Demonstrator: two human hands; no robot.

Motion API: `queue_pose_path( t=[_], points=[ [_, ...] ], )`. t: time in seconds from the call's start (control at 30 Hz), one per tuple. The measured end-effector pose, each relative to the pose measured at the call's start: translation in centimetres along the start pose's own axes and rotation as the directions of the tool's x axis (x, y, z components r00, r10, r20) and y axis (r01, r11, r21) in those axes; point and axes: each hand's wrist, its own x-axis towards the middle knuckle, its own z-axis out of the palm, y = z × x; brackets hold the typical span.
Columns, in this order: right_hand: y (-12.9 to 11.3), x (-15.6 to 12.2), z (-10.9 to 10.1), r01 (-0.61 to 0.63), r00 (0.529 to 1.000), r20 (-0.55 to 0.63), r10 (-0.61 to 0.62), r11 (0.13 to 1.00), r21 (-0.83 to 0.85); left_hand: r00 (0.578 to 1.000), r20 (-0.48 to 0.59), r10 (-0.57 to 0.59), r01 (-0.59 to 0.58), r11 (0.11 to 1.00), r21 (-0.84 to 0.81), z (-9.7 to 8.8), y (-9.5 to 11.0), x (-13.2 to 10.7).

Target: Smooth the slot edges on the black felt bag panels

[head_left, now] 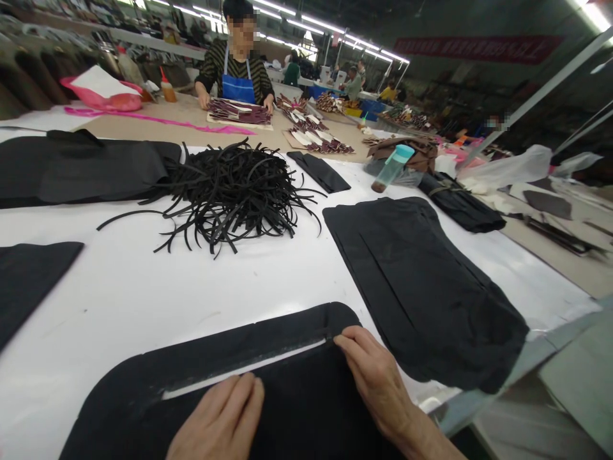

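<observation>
Apparently midway: the slot (244, 368) already runs through the black panel (299, 409) around it, its edges seemingly unfinished. Your left hand (220, 418) rests, fingers together, at its near edge; your right hand (377, 377) bunches fingertips at its right end, whether pinching cannot be told.

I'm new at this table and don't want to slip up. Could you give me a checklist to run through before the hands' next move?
1. Left hand on the black panel: ok, just below the white band.
2. Right hand at the band's right end: ok.
3. Heap of black strips apart from the panel: ok.
4. Bottle away from the panel: ok, beyond the black stack.
5. Panel's near edge lying flat: cannot tell, out of frame.
</observation>
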Motion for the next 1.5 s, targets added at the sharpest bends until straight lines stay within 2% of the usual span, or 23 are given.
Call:
queue_pose_path(
  t=[0.07, 0.1, 0.17, 0.27, 0.37, 0.43, 0.53, 0.73, 0.97, 1.07, 1.13, 1.27, 1.3, 1.37, 1.43, 1.5],
  points=[
    [-0.2, 0.3, 0.2, -0.097, 0.995, 0.035, 0.094, 0.993, 0.072, 0.997, 0.073, -0.005, 0.011, 0.997, -0.082, 0.9, 2.2, 2.9],
    [-0.3, 0.4, 0.4, -0.145, 0.988, 0.066, 0.139, 0.985, 0.098, 0.999, 0.053, -0.011, 0.017, 0.993, -0.117, 1.5, 3.1, 4.3],
    [-0.4, 0.8, 0.8, -0.22, 0.97, 0.131, 0.207, 0.971, 0.095, 0.978, 0.209, -0.003, 0.037, 0.987, -0.156, 2.7, 4.4, 6.5],
    [-0.2, 1.4, 1.2, -0.313, 0.93, 0.207, 0.305, 0.95, 0.005, 0.908, 0.418, -0.012, 0.085, 0.984, -0.157, 3.8, 4.9, 8.3],
    [0.0, 2.2, 1.2, -0.405, 0.879, 0.266, 0.396, 0.914, -0.023, 0.856, 0.515, -0.044, 0.16, 0.97, -0.183, 4.0, 4.5, 8.8],
    [0.2, 2.8, 0.9, -0.466, 0.839, 0.313, 0.445, 0.885, -0.007, 0.843, 0.534, -0.066, 0.196, 0.962, -0.191, 4.0, 4.3, 8.9],
    [0.6, 3.7, 0.4, -0.535, 0.788, 0.37, 0.492, 0.845, 0.017, 0.845, 0.527, -0.085, 0.202, 0.965, -0.168, 4.0, 4.5, 8.9],
    [0.8, 4.4, -0.1, -0.576, 0.757, 0.395, 0.52, 0.817, 0.029, 0.844, 0.53, -0.082, 0.178, 0.975, -0.132, 4.0, 5.2, 9.4],
    [0.5, 3.6, 0.5, -0.549, 0.786, 0.337, 0.518, 0.836, -0.003, 0.843, 0.524, -0.126, 0.213, 0.971, -0.109, 4.2, 5.6, 9.7],
    [0.4, 3.0, 0.4, -0.493, 0.821, 0.322, 0.472, 0.87, -0.018, 0.849, 0.508, -0.144, 0.247, 0.959, -0.142, 4.0, 5.8, 9.3],
    [0.6, 2.4, 0.3, -0.483, 0.835, 0.317, 0.449, 0.875, 0.031, 0.852, 0.5, -0.156, 0.272, 0.948, -0.168, 3.9, 5.9, 9.0],
    [1.5, 0.8, 0.5, -0.546, 0.825, 0.284, 0.488, 0.819, 0.179, 0.85, 0.515, -0.115, 0.286, 0.92, -0.266, 3.7, 5.6, 8.4],
    [1.5, 0.4, 0.6, -0.521, 0.845, 0.242, 0.478, 0.837, 0.167, 0.856, 0.508, -0.101, 0.283, 0.912, -0.296, 3.6, 5.5, 8.4],
    [1.3, -0.1, 0.8, -0.402, 0.912, 0.126, 0.39, 0.912, 0.083, 0.872, 0.474, -0.124, 0.309, 0.889, -0.337, 3.2, 5.4, 8.5],
    [0.6, -0.4, 1.0, -0.245, 0.969, 0.02, 0.246, 0.969, -0.027, 0.888, 0.416, -0.196, 0.362, 0.855, -0.371, 2.5, 5.2, 8.6],
    [-0.3, -0.3, 1.2, -0.089, 0.996, -0.034, 0.085, 0.99, -0.114, 0.912, 0.341, -0.227, 0.356, 0.851, -0.386, 1.6, 4.9, 8.5]
  ],
)
